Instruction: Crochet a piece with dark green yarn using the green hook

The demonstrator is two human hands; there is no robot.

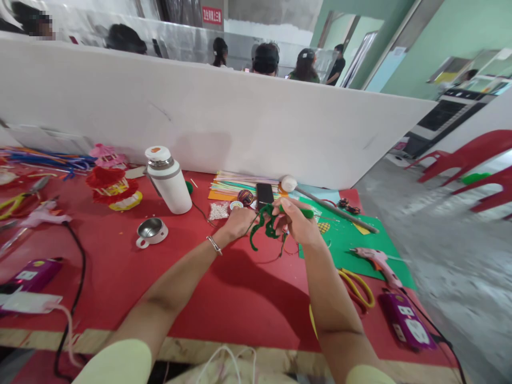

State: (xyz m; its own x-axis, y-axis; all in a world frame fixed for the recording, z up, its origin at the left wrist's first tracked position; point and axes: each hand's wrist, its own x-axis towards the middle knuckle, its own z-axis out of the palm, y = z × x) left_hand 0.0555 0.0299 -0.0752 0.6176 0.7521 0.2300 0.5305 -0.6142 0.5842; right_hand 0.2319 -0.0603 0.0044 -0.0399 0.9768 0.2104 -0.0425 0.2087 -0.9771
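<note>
Together both hands' fingers (285, 209) grasp green pipe cleaners (264, 223) above open red table (248, 298).

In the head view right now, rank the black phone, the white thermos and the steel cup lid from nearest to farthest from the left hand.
From the left hand:
1. Black phone, just beyond it, slightly right.
2. White thermos, to its left, toward the partition.
3. Steel cup lid, farther left on the red cloth.
</note>
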